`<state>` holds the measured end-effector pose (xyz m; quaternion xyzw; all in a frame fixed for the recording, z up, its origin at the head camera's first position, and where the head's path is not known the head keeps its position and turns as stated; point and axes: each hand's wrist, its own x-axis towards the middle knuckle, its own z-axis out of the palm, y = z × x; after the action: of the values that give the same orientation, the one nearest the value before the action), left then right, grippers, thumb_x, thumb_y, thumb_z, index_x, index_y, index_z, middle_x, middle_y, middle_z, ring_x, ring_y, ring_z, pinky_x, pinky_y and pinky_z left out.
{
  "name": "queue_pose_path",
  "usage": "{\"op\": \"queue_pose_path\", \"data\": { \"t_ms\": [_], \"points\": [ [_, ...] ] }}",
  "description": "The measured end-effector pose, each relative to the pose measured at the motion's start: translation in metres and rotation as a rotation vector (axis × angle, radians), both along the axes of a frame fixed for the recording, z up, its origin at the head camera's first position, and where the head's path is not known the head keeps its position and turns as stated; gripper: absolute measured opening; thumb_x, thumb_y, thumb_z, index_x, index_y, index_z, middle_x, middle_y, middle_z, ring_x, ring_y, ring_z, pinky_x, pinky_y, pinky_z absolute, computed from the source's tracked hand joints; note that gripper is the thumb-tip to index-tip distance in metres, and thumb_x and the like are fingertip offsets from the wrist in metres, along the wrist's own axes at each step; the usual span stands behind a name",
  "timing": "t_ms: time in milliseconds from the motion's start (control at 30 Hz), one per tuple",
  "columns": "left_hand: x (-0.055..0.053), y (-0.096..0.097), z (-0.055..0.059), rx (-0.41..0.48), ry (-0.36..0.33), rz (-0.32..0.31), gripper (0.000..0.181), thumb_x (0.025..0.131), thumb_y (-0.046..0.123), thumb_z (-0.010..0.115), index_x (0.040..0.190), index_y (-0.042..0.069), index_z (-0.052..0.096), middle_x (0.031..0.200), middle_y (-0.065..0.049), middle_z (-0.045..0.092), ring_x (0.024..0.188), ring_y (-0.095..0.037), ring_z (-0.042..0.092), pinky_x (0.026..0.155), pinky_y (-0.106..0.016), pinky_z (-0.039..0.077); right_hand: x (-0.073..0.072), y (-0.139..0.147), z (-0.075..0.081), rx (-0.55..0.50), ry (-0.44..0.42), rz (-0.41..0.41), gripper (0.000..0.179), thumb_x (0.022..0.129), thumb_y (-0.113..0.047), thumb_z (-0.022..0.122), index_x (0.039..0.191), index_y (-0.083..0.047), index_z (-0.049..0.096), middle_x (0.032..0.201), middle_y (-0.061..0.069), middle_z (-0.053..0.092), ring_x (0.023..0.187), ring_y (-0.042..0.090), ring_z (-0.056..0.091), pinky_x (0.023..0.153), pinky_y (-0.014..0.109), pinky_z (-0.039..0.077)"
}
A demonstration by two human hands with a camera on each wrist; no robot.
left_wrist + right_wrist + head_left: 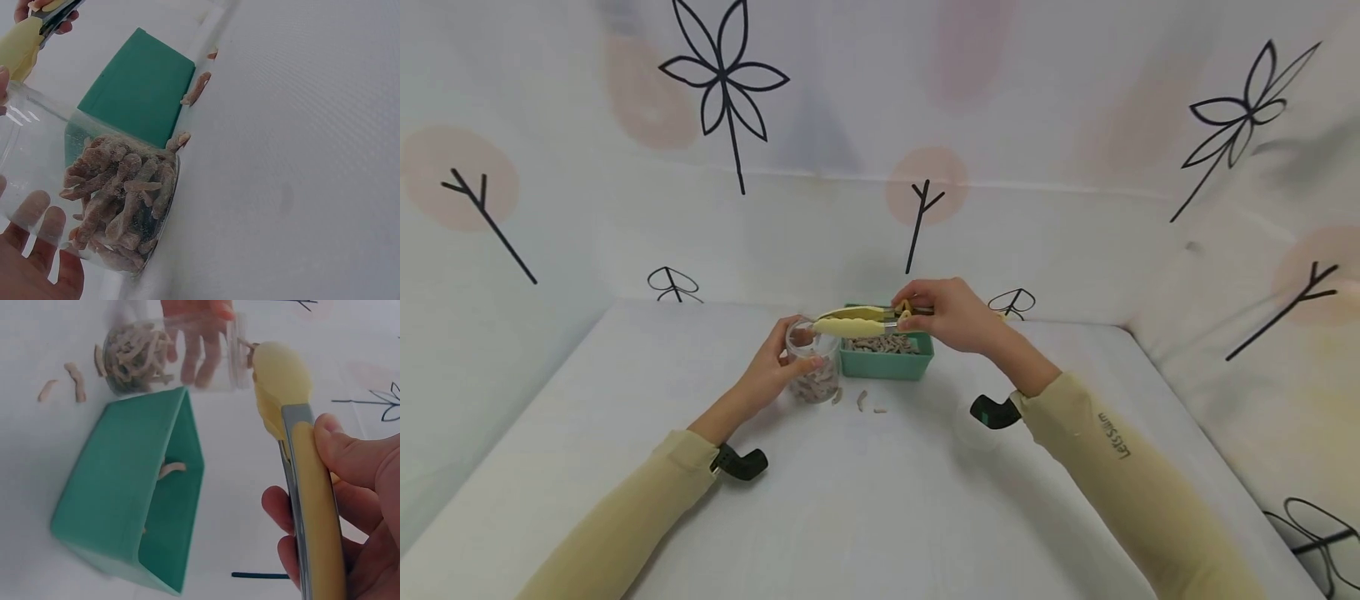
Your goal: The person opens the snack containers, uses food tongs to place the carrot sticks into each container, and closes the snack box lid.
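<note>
On the table, a box stands just beside a jar that the left hand grips; the right hand holds tongs at its mouth, partly hiding the box. Three loose strips lie in front.

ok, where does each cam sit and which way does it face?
Head: on the head, forward and down at a clear round jar and green rectangular bin; left hand, right hand, beige sleeves show.
Left wrist: worn there, facing the jar's side; left hand lower left, right hand top left.
Right wrist: worn there, facing along yellow-and-metal tongs toward jar and bin; both hands show.
Both wrist views share jar, bin and tongs.
</note>
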<state>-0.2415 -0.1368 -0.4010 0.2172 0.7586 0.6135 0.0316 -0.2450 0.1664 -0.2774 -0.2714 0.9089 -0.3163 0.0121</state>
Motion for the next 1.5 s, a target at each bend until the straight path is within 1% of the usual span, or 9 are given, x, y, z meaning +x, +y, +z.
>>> {"op": "queue_pose_path", "data": {
  "t_ms": [200, 400, 567, 767, 900, 1067, 1167, 1300, 1500],
  "points": [
    [0.000, -0.001, -0.001, 0.001, -0.002, -0.007, 0.065, 0.095, 0.019, 0.069, 0.149, 0.013, 0.032, 0.142, -0.014, 0.043, 0.135, -0.031, 0.040, 0.110, -0.056, 0.032, 0.002, -0.004, 0.002, 0.035, -0.012, -0.002, 0.030, 0.091, -0.021, 0.075, 0.119, -0.014, 0.067, 0.118, 0.004, 0.071, 0.107, 0.017, 0.066, 0.093, 0.041, 0.052],
    [0.000, -0.001, -0.001, 0.013, 0.007, -0.010, 0.064, 0.095, 0.014, 0.068, 0.148, 0.012, 0.033, 0.140, -0.021, 0.044, 0.135, -0.034, 0.040, 0.108, -0.056, 0.034, 0.001, -0.004, 0.002, 0.046, 0.002, 0.000, 0.032, 0.091, -0.021, 0.075, 0.121, -0.012, 0.066, 0.117, 0.004, 0.071, 0.104, 0.017, 0.067, 0.093, 0.043, 0.052],
    [-0.001, -0.001, -0.001, 0.022, 0.015, -0.012, 0.064, 0.095, 0.012, 0.067, 0.149, 0.010, 0.032, 0.141, -0.025, 0.043, 0.136, -0.037, 0.039, 0.108, -0.055, 0.035, -0.001, 0.005, 0.000, 0.048, 0.028, -0.022, 0.039, 0.091, -0.023, 0.076, 0.126, -0.011, 0.064, 0.120, 0.006, 0.070, 0.111, 0.022, 0.065, 0.095, 0.046, 0.050],
    [-0.001, -0.001, -0.001, 0.009, 0.012, -0.002, 0.066, 0.095, 0.014, 0.068, 0.149, 0.010, 0.031, 0.142, -0.022, 0.045, 0.136, -0.033, 0.040, 0.110, -0.057, 0.031, -0.004, 0.023, -0.003, 0.096, 0.008, -0.072, 0.047, 0.091, -0.027, 0.075, 0.133, -0.011, 0.060, 0.129, 0.008, 0.065, 0.120, 0.027, 0.060, 0.097, 0.049, 0.048],
    [-0.001, -0.001, -0.002, -0.004, 0.018, 0.006, 0.066, 0.095, 0.015, 0.068, 0.149, 0.010, 0.032, 0.141, -0.018, 0.047, 0.136, -0.032, 0.041, 0.111, -0.058, 0.030, -0.008, 0.032, -0.005, 0.149, -0.035, -0.113, 0.055, 0.092, -0.029, 0.074, 0.138, -0.008, 0.054, 0.134, 0.015, 0.061, 0.124, 0.032, 0.057, 0.099, 0.052, 0.047],
    [-0.002, -0.001, -0.003, 0.005, 0.029, 0.001, 0.065, 0.095, 0.013, 0.068, 0.149, 0.008, 0.032, 0.141, -0.021, 0.046, 0.135, -0.033, 0.041, 0.109, -0.057, 0.032, -0.014, 0.038, -0.007, 0.243, -0.052, -0.169, 0.057, 0.091, -0.031, 0.074, 0.136, -0.003, 0.053, 0.134, 0.019, 0.060, 0.122, 0.035, 0.058, 0.098, 0.052, 0.048],
    [-0.002, -0.002, -0.004, 0.014, 0.033, -0.005, 0.065, 0.095, 0.013, 0.068, 0.149, 0.007, 0.032, 0.141, -0.023, 0.045, 0.134, -0.033, 0.041, 0.108, -0.056, 0.033, -0.016, 0.039, -0.006, 0.308, -0.035, -0.169, 0.057, 0.090, -0.032, 0.075, 0.134, -0.002, 0.056, 0.130, 0.018, 0.062, 0.117, 0.034, 0.059, 0.096, 0.052, 0.048],
    [-0.002, -0.002, -0.003, 0.020, 0.029, -0.006, 0.066, 0.094, 0.013, 0.068, 0.149, 0.007, 0.032, 0.141, -0.023, 0.045, 0.135, -0.033, 0.041, 0.108, -0.055, 0.034, -0.017, 0.039, -0.003, 0.396, -0.018, -0.158, 0.061, 0.089, -0.033, 0.076, 0.137, -0.002, 0.055, 0.129, 0.018, 0.063, 0.113, 0.033, 0.060, 0.093, 0.052, 0.049],
    [-0.003, -0.002, -0.004, 0.017, 0.022, -0.003, 0.065, 0.095, 0.013, 0.068, 0.149, 0.009, 0.032, 0.141, -0.023, 0.046, 0.135, -0.033, 0.041, 0.108, -0.055, 0.035, -0.020, 0.035, 0.004, 0.527, -0.033, -0.156, 0.066, 0.085, -0.036, 0.079, 0.138, -0.004, 0.056, 0.125, 0.015, 0.064, 0.109, 0.032, 0.059, 0.087, 0.051, 0.052]
  ]
}}
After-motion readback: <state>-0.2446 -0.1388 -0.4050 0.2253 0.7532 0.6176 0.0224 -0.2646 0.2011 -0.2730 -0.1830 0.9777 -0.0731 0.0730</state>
